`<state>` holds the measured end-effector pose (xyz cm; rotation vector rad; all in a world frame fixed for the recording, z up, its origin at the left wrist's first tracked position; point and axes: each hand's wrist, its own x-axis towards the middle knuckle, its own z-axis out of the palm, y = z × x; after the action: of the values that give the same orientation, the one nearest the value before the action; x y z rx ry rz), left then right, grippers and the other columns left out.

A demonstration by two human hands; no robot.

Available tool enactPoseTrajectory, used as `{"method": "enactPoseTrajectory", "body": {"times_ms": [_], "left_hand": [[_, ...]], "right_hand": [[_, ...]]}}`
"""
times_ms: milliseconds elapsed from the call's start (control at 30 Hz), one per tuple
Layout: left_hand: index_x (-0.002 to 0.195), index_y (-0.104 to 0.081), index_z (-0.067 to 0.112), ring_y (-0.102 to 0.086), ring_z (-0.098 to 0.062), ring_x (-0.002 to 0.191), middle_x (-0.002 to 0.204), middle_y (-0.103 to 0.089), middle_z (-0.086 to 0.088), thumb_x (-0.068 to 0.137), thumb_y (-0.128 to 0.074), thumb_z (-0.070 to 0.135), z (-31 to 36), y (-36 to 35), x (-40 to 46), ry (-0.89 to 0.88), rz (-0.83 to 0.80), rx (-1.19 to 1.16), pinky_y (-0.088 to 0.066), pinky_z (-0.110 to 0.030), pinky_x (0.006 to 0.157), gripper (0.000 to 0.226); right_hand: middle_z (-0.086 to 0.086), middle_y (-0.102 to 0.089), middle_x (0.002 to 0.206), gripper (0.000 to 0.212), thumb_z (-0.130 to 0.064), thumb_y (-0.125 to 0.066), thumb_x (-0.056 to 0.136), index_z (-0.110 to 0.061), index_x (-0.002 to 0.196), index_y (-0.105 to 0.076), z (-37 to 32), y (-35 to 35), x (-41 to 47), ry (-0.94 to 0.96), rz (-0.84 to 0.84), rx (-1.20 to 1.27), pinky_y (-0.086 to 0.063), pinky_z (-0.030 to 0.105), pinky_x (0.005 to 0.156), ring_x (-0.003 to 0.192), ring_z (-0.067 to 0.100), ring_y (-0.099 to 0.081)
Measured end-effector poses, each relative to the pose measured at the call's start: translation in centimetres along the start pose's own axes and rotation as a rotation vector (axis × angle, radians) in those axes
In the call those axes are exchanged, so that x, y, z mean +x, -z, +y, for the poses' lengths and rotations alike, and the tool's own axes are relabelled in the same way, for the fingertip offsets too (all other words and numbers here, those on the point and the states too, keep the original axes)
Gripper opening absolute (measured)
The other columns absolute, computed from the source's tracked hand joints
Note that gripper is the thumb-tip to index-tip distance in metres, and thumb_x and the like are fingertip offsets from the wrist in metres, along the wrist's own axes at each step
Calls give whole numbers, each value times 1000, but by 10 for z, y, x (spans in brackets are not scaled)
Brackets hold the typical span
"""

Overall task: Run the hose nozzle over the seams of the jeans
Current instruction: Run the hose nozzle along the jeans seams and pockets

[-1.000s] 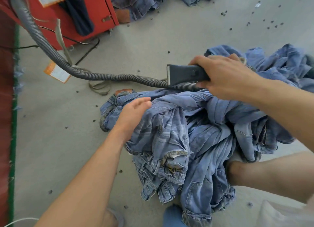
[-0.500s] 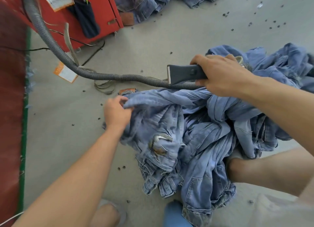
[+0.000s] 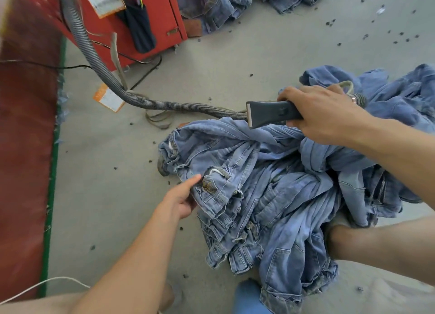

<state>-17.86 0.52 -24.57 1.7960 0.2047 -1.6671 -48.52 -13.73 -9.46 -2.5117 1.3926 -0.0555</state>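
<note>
Jeans [image 3: 277, 184] lie in a rumpled heap on the grey floor [image 3: 106, 196] at the centre of the view, draped partly over the person's leg at 4 o'clock. What has changed in the last second is the left hand [image 3: 181, 199]: it has left the top of the pile, where it was bunching cloth near the upper edge, and dropped to 8 o'clock of the heap. Its grip is now narrow, thumb over and fingers under a folded edge beside a frayed pocket corner [image 3: 213, 182]. The pocket and its stitched seams have been turned up into plain sight.

The right hand [image 3: 322, 113] has barely moved. Its grip is wrapped firmly round the dark hose nozzle [image 3: 270, 113], whose flat mouth points toward 9 o'clock at the heap's upper edge, at 12 o'clock of the pocket. Whether the mouth touches the denim or hovers just above it is hard to tell from this angle. The ribbed hose [image 3: 141, 101] trails off toward a red cabinet [image 3: 164, 12] at 11 o'clock.

By my reading, a fresh section is being presented: the left hand spreads the next seams, and the nozzle must come down toward 7 o'clock to pass along them. Most of the pile looks not yet opened out.
</note>
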Motion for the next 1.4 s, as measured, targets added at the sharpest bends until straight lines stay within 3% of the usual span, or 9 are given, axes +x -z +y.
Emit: {"method": "enactPoseTrajectory", "body": {"times_ms": [167, 400, 533, 633, 733, 833, 900, 1100, 1400], "left_hand": [[112, -71, 16, -75, -31, 93, 114, -75, -17, 95, -70, 7, 51, -18, -20, -549, 35, -6, -62, -41, 71, 20], [95, -78, 34, -42, -30, 128, 130, -63, 3, 85, -76, 25, 15, -23, -40, -1930, 281, 1307, -30, -42, 98, 13], [110, -77, 48, -22, -28, 148, 165, -33, 12, 77, -80, -1, -39, 27, -15, -1327, 313, 1409, -25, -47, 118, 59], [120, -73, 36, -41, -28, 143, 160, -38, 10, 87, -69, -9, -65, 24, -9, -740, 342, 559, -36, -47, 120, 55], [118, -63, 4, -67, -30, 94, 110, -67, -13, 98, -45, -2, -63, 1, -16, -224, 267, -384, -59, -45, 81, 27], [104, -74, 6, -75, -37, 91, 109, -75, -19, 102, -45, 41, -52, -2, -15, 21, -22, -589, -60, -52, 83, 46], [116, -77, 10, -73, -43, 103, 117, -74, -23, 96, -55, 64, -45, 6, -11, 36, -173, -498, -57, -57, 90, 61], [122, -70, 6, -77, -35, 92, 111, -76, -21, 86, -71, 19, -37, 26, -5, -49, -242, -440, -63, -46, 70, 38], [86, -79, 12, -74, -26, 98, 97, -79, -6, 89, -63, -9, 21, 6, -53, -968, -251, 17, -60, -32, 81, 26]], "right_hand": [[4, -63, 105, 35, -34, -68, 95, -29, 124, -48, -13, 9, 7, -53, 21, 21, -37, 52, 95, 101, 33, -58], [7, -58, 101, 43, -24, -72, 93, -21, 129, -49, -19, 48, 23, -262, 272, 265, -36, 43, 82, 101, 41, -58], [6, -56, 98, 45, -18, -74, 91, -21, 130, -51, -12, 49, 11, -267, 185, 273, -40, 42, 82, 98, 39, -58], [4, -57, 96, 43, -19, -73, 92, -24, 129, -52, -10, 38, 1, -210, 88, 213, -44, 54, 91, 96, 37, -57], [6, -62, 103, 39, -25, -74, 92, -28, 126, -54, -10, 28, -3, -111, 37, 112, -41, 59, 96, 101, 37, -56], [10, -63, 109, 43, -27, -73, 93, -30, 131, -53, -10, 19, -1, -57, 8, 9, -39, 55, 96, 108, 37, -56], [9, -63, 107, 44, -29, -72, 94, -32, 133, -52, -9, 14, 0, -35, 4, -28, -39, 55, 95, 107, 36, -56], [7, -61, 102, 45, -27, -75, 91, -36, 129, -51, -12, 9, 9, -19, 36, -33, -38, 54, 94, 105, 37, -57], [7, -59, 100, 46, -20, -75, 88, -34, 125, -51, -23, 14, 17, -76, 178, 112, -37, 54, 96, 99, 40, -58]]}}
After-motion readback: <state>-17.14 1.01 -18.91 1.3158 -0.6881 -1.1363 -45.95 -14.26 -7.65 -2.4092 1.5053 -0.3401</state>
